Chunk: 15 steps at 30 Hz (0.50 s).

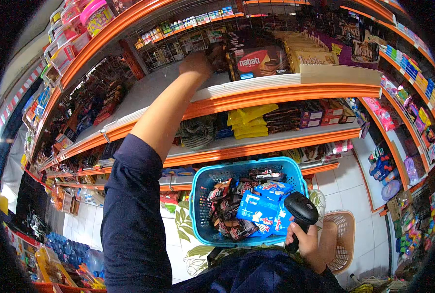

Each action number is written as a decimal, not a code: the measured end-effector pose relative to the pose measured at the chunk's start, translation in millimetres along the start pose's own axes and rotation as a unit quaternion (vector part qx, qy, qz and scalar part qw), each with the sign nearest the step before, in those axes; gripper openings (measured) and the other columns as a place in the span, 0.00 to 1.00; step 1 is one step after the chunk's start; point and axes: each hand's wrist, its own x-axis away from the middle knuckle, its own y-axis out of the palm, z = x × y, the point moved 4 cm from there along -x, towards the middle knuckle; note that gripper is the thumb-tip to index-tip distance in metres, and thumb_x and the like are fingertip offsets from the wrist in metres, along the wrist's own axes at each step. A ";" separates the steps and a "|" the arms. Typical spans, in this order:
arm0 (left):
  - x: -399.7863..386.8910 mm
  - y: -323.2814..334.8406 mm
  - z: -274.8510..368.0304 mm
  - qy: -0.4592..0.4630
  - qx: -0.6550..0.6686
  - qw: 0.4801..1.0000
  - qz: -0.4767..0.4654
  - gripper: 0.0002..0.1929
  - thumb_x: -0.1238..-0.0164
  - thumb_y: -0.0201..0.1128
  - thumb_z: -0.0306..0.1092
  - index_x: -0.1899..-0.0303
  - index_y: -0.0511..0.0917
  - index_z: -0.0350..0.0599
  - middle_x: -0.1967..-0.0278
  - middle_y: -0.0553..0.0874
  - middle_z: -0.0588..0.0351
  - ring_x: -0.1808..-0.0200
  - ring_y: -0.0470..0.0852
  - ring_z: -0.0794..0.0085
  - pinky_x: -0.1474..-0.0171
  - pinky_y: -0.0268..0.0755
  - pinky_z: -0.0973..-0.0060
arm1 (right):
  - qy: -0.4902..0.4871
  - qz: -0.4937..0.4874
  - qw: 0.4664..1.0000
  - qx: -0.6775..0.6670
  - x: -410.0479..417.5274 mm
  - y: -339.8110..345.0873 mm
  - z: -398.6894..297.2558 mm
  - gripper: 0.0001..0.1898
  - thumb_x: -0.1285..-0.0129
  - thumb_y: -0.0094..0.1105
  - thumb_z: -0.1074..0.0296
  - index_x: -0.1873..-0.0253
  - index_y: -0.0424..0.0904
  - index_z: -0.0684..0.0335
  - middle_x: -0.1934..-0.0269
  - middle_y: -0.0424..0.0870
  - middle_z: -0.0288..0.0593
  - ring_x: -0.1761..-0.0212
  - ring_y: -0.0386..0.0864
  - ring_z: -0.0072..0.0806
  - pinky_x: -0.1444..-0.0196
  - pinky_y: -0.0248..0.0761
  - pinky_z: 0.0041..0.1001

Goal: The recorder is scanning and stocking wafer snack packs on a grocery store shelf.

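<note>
My left hand (194, 67) reaches onto the upper shelf (166, 82), beside dark snack packs (219, 60). It is dim and blurred there, so whether the fingers hold a pack is unclear. Just right of it stand Nabati wafer packs (260, 62), then golden Twister packs (312, 58). My right hand (305, 240) grips the handle of a black handheld barcode scanner (300, 208). Beneath the scanner, a blue plastic basket (202, 234) rests at my lap, holding blue Tango packets (257, 208) and dark brown Tango packets (235, 229).
Orange-edged shelf fronts (261, 148) cross ahead, with yellow packets (250, 121) on the lower level. A tan plastic basket (340, 238) stands on the white tiled floor (367, 227) at right. Plastic tubs (96, 16) sit upper left; water bottles (73, 252) are lower left.
</note>
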 end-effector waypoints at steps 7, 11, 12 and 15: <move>-31.5 17.9 -3.2 0.096 -0.077 0.992 0.006 0.38 0.42 0.52 0.67 0.41 0.71 0.43 0.48 0.78 0.38 0.47 0.79 0.53 0.45 0.72 0.61 | 0.008 0.003 1.000 -0.003 -1.9 1.9 2.3 0.09 0.36 0.54 0.74 0.52 0.69 0.68 0.78 0.73 0.38 0.81 0.72 0.24 0.77 0.68 0.25; -58.0 26.7 -17.6 0.017 0.115 0.992 -0.040 0.43 0.39 0.49 0.68 0.39 0.65 0.33 0.48 0.77 0.34 0.48 0.80 0.55 0.49 0.75 0.64 | 0.018 0.009 1.000 0.000 -1.7 2.1 2.8 0.09 0.36 0.54 0.74 0.52 0.69 0.68 0.78 0.73 0.39 0.81 0.72 0.23 0.76 0.69 0.25; -58.6 29.2 -19.0 0.020 0.128 0.990 -0.058 0.43 0.39 0.49 0.68 0.39 0.65 0.31 0.48 0.77 0.33 0.49 0.81 0.55 0.50 0.76 0.65 | 0.018 0.009 1.000 -0.008 -1.3 2.2 2.5 0.09 0.36 0.54 0.75 0.52 0.69 0.68 0.77 0.73 0.39 0.80 0.72 0.23 0.76 0.69 0.25; -46.4 23.9 -18.4 0.058 0.155 0.985 -0.049 0.41 0.37 0.50 0.65 0.40 0.66 0.30 0.52 0.80 0.35 0.54 0.83 0.56 0.55 0.78 0.66 | 0.024 0.012 0.999 -0.018 -1.2 2.1 2.3 0.09 0.36 0.54 0.75 0.52 0.70 0.68 0.77 0.74 0.39 0.80 0.72 0.23 0.75 0.69 0.25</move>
